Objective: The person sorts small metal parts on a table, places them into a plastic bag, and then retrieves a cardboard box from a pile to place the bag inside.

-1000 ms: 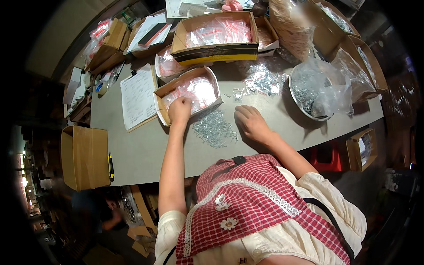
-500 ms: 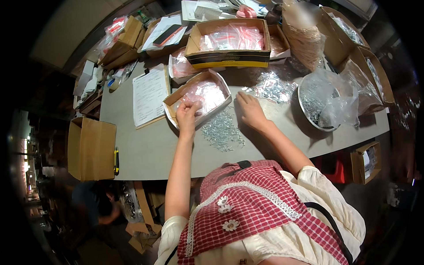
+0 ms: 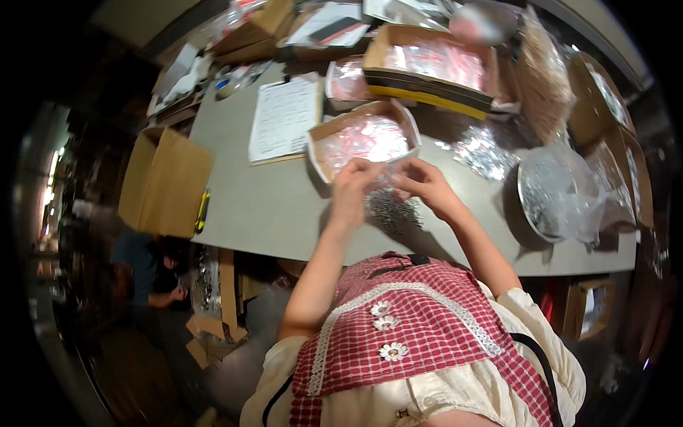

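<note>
My left hand [image 3: 352,188] and my right hand [image 3: 425,186] are close together over the table, fingers pinched on a small clear plastic bag [image 3: 385,175] between them. Its edges are blurred, and I cannot make out whether anything is inside. Just below the hands lies a loose pile of small metal screws [image 3: 393,213], partly covered by my fingers. Beyond them stands an open cardboard tray [image 3: 314,135] full of clear bags with red strips [image 3: 366,139]. Flat shiny metal pieces [image 3: 486,153] lie in a heap to the right.
A metal bowl [image 3: 523,196] of hardware, covered by clear plastic, stands at right. A larger carton [image 3: 427,96] of bags is behind the tray. At left are a clipboard [image 3: 284,121], an empty carton [image 3: 163,181] and a yellow cutter [image 3: 202,211]. Another person [image 3: 146,267] is at lower left.
My left hand has come out of the tray of bags, and my right hand has left the tabletop. Both have met above the screws with a bag. The whole view has shifted.
</note>
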Motion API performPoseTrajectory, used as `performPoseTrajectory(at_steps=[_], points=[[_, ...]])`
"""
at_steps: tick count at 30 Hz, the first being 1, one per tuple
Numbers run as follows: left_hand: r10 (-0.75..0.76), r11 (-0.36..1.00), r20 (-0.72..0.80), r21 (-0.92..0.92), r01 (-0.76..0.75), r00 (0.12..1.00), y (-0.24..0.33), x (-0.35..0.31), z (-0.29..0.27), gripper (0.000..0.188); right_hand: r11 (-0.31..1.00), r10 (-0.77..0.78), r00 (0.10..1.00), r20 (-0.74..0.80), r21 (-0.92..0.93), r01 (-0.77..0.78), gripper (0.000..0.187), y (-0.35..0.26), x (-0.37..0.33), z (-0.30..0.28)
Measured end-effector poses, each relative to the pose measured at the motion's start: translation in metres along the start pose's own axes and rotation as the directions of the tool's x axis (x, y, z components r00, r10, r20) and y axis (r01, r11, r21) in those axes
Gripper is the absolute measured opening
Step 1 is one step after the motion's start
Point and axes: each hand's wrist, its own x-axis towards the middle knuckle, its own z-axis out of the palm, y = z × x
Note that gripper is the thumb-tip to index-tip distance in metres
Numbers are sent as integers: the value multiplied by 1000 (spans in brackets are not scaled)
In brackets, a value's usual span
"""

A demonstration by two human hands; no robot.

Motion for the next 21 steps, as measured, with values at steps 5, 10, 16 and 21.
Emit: performPoseTrajectory(at_steps=[5, 10, 16, 21], points=[[232, 958, 4, 169, -230, 973, -25, -9, -18, 13, 984, 50, 998, 49, -174, -41, 10, 2, -4, 6], [262, 880, 114, 380, -285, 958, -40, -14, -20, 28, 948, 165, 986, 8, -278, -156, 12, 5, -11, 7], [443, 633, 15, 703, -325, 896, -18, -49, -17, 15, 923, 207, 969, 134, -356, -148, 16, 17, -4, 11], [400, 726, -16, 616, -306, 916, -37, -44, -22, 15, 922, 147, 957, 250, -386, -41, 21, 17, -9, 11]])
